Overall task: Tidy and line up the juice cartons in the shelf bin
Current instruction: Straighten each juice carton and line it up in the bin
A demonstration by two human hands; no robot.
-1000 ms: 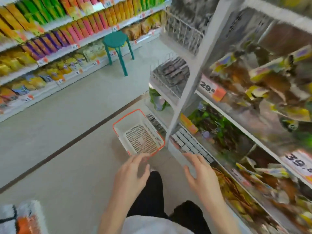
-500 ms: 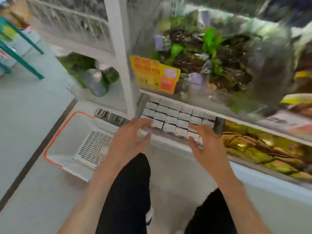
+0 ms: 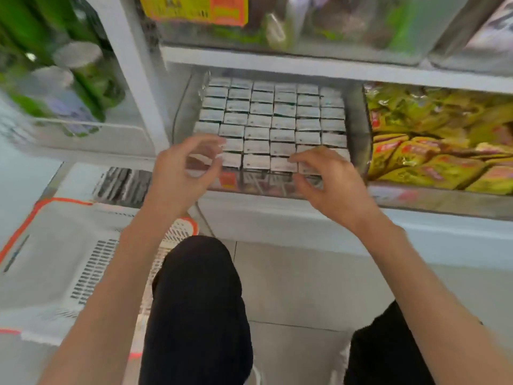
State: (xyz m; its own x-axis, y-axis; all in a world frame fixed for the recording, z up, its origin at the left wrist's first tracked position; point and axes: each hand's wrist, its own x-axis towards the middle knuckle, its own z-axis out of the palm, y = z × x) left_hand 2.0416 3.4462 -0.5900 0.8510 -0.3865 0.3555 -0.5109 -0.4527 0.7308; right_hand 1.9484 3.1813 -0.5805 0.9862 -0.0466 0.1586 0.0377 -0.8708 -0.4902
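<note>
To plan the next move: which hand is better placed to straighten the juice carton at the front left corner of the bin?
Probably the left hand: its curled fingers frame that corner carton. The right hand is at the front row's right end, across the shelf bin.

Shop shelf, close view | no text legible | yellow-orange shelf sign point(image 3: 194, 9), tops of juice cartons point(image 3: 272, 120), snack packs point(image 3: 438, 151): print all blurred

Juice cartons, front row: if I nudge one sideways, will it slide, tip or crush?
Probably slides as a stiff block: the juice cartons look boxy and flat-topped. Tipping seems unlikely, since they stand packed edge to edge inside the bin. Neighbours will likely shift with it, so push a whole row.
</note>
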